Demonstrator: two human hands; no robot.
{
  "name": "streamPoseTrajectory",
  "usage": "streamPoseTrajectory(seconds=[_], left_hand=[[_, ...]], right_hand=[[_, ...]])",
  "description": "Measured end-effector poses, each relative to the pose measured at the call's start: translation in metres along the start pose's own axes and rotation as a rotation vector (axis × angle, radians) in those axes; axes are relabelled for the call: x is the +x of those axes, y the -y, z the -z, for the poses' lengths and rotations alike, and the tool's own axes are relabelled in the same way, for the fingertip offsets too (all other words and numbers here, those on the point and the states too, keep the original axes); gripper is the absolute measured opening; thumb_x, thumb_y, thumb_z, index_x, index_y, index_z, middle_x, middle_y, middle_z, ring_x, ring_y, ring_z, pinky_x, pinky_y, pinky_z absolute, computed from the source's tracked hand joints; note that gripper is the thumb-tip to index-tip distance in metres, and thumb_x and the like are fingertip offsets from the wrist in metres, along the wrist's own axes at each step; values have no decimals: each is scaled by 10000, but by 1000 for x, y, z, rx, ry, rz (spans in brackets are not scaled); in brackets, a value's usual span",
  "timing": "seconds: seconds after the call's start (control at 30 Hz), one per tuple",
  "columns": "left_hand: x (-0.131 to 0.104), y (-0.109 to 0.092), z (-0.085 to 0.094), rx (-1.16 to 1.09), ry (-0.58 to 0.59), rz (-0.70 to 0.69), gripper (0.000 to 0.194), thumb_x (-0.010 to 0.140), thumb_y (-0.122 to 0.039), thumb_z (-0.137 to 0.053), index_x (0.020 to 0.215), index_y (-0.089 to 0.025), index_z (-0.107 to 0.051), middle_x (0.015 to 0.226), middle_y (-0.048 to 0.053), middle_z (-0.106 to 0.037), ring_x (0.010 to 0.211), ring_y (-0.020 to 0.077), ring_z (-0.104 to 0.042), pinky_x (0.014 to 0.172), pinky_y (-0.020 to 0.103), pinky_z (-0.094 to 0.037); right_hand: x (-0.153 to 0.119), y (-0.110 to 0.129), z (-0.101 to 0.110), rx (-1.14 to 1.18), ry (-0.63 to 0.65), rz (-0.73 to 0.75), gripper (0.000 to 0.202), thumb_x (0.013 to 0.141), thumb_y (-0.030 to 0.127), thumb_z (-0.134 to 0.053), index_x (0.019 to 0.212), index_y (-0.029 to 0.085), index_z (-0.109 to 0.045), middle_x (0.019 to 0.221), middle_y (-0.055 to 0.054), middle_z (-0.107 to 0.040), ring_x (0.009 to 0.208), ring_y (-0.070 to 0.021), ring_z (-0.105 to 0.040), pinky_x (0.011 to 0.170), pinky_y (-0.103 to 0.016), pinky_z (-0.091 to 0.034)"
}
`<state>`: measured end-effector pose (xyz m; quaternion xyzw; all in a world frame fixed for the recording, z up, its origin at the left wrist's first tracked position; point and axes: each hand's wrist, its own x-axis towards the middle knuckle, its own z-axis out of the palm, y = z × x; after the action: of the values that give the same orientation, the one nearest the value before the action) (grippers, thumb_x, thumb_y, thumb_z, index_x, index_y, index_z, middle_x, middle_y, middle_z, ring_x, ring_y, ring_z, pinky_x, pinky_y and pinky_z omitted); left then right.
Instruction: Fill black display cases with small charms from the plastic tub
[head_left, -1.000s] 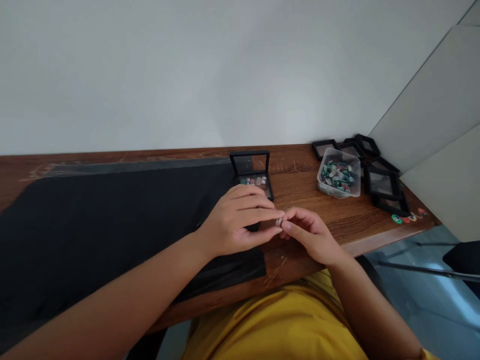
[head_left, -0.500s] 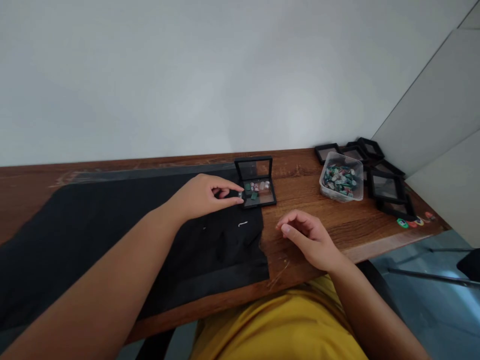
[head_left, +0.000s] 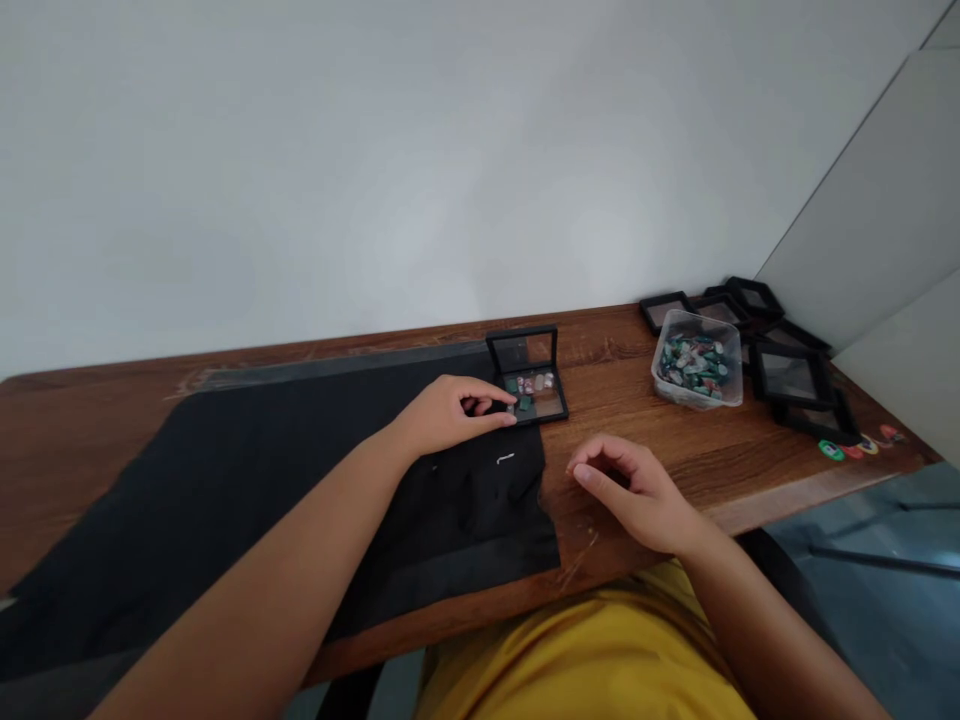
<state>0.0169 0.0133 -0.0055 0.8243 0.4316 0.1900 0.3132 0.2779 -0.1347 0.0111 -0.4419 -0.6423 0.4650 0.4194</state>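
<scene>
My left hand point(head_left: 465, 412) pinches a small clear stone point(head_left: 511, 407) between thumb and fingers, at the left part of a black display case point(head_left: 555, 412). The case stands with its windowed lid point(head_left: 541, 348) raised. Green, pinkish and clear polished stones point(head_left: 538, 384) lie in its base, and a square green stone point(head_left: 525, 403) is beside my fingertips. My right hand point(head_left: 626, 490) is closed in a loose curl over the wood, right of the case. Its fingertips are near each other; an orange speck shows there, too small to name.
A black cloth point(head_left: 300, 470) covers the left of the wooden table point(head_left: 615, 385). A clear plastic tub point(head_left: 697, 400) of mixed stones stands at the right, with several black cases point(head_left: 795, 375) stacked beside it. Round stickers point(head_left: 831, 450) lie near the right edge.
My left hand, with the stone, reaches a little further over the case's base. The view has shifted slightly left. My right hand keeps its curl.
</scene>
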Motion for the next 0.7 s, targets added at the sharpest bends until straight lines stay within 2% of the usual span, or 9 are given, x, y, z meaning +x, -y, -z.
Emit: streamPoseTrajectory(seconds=[0.33, 0.7], left_hand=[[0, -5, -5, -48, -30, 50, 491, 738, -614, -755, 993, -203, -840, 623, -28, -515, 573, 120, -409, 572, 261, -309], [0, -3, -4, -36, -13, 32, 469, 782, -603, -739, 1022, -209, -827, 642, -32, -557, 582, 117, -407, 580, 259, -325]], right_hand=[[-1, 1, -3, -2, 13, -27, 219, 982, 386, -599, 883, 195, -639, 790, -13, -613, 707, -135, -524, 659, -259, -433], [-1, 1, -5, -3, 15, -22, 211, 983, 385, -599, 896, 196, -637, 795, -11, -622, 710, -131, -535, 663, -259, -440]])
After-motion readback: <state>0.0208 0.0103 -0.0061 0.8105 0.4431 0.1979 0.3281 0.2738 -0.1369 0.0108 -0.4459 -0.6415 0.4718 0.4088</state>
